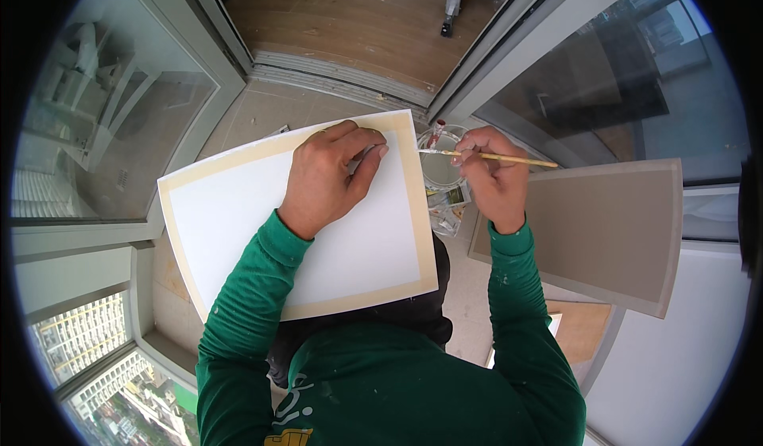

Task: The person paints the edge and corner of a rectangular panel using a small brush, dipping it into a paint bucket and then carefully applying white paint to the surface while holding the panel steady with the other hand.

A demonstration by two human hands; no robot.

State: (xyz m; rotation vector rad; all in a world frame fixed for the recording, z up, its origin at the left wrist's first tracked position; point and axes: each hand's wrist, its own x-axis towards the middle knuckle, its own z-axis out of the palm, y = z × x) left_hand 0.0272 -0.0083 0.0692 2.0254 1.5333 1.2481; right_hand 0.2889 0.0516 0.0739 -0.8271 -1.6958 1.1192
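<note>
Paintbrush [518,159] at two o'clock; tape-bordered white panel [358,223] toward nine o'clock
Right hand [497,180] closed, fingers pinching the brush; left hand [322,180] over the panel, fingers half-curled; cannot tell if gripping

Soft daylight is entering through the window [87,335] at lower left, and the white panel [358,239] is showing brightest. The wooden floor [342,25] is looking dimmer. Reflections are veiling the glass door [119,104]. The fisheye is bending straight edges inside a black rim.
</note>
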